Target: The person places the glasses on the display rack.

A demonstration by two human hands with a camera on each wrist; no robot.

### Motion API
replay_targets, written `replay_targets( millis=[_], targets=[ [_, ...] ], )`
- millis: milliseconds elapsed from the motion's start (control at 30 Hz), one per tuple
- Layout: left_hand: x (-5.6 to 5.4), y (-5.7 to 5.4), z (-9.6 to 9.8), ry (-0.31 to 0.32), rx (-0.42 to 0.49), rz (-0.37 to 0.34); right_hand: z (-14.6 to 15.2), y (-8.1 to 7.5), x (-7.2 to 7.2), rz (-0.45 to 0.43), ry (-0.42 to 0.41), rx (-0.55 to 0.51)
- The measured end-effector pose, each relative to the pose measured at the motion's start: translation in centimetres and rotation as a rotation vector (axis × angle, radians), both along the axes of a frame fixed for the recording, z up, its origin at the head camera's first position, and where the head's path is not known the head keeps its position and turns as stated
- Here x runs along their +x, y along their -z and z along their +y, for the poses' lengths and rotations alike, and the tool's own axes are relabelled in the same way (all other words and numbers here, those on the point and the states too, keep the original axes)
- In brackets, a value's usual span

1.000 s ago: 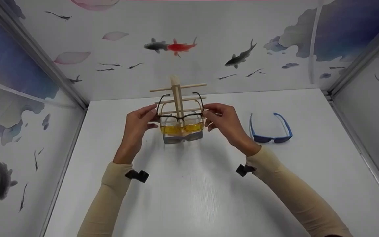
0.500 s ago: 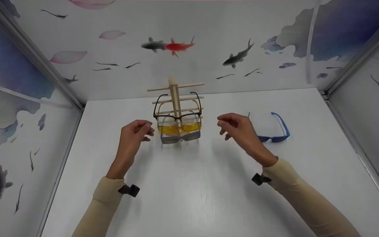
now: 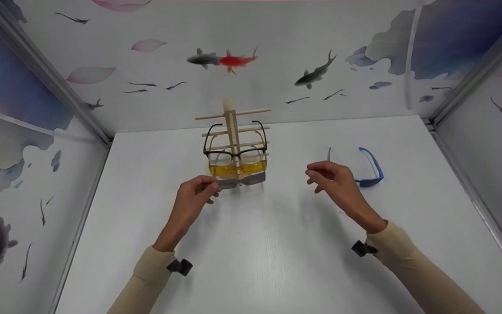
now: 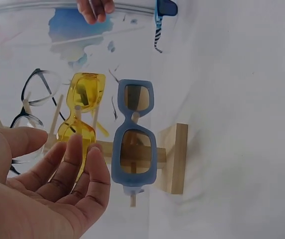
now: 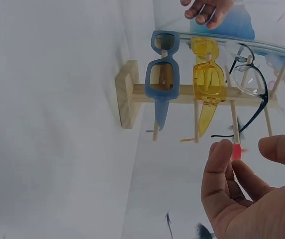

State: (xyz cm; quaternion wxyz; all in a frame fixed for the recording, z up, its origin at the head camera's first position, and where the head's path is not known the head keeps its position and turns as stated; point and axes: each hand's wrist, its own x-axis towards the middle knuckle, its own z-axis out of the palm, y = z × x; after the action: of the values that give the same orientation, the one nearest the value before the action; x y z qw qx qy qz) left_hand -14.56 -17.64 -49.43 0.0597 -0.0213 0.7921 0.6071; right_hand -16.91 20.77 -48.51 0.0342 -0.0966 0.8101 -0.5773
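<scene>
A wooden eyewear stand (image 3: 232,126) with crosswise pegs stands near the back wall, carrying three pairs. Black-framed glasses (image 5: 266,94) with clear lenses sit highest. Yellow glasses (image 5: 209,82) are below them, and blue-grey sunglasses (image 4: 132,127) hang lowest, nearest the base. My left hand (image 3: 194,198) holds nothing; its loosely bent fingers overlap the left end of the blue-grey sunglasses in the head view. My right hand (image 3: 338,185), also holding nothing, hovers right of the stand with thumb and fingers apart. It partly hides bright blue sunglasses (image 3: 371,182) on the table.
The white table (image 3: 242,261) is enclosed by a back wall (image 3: 268,26) and side panels printed with fish and flowers. A small black camera (image 3: 180,267) is strapped at each wrist. The stand's top peg (image 3: 253,112) carries no glasses.
Both hands have let go of the black-framed glasses, which stay on the stand. The left hand drew back, then came toward the lowest pair; the right hand moved right and nearer the body.
</scene>
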Motion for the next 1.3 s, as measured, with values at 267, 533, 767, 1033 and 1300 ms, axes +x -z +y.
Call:
replay_targets(
  millis=[267, 533, 767, 1033, 1300],
  targets=[
    [0.3, 0.9, 1.5, 0.049, 0.002, 0.000, 2.2, 0.9, 0.6, -0.029, 0.022, 0.014],
    [0.1, 1.8, 3.3, 0.112, 0.016, 0.018, 4.3, 1.8, 1.0, -0.027, 0.078, 0.031],
    [0.2, 2.6, 4.9, 0.151, 0.006, 0.009, 5.6, 2.5, 1.1, -0.044, 0.108, 0.053],
    [0.1, 3.5, 6.8, 0.216, -0.001, 0.014, 7.3, 3.2, 1.4, 0.006, 0.158, 0.094],
    [-0.4, 4.3, 9.0, 0.278, 0.009, 0.021, 9.2, 3.5, 1.7, 0.064, 0.198, 0.152]
  ],
)
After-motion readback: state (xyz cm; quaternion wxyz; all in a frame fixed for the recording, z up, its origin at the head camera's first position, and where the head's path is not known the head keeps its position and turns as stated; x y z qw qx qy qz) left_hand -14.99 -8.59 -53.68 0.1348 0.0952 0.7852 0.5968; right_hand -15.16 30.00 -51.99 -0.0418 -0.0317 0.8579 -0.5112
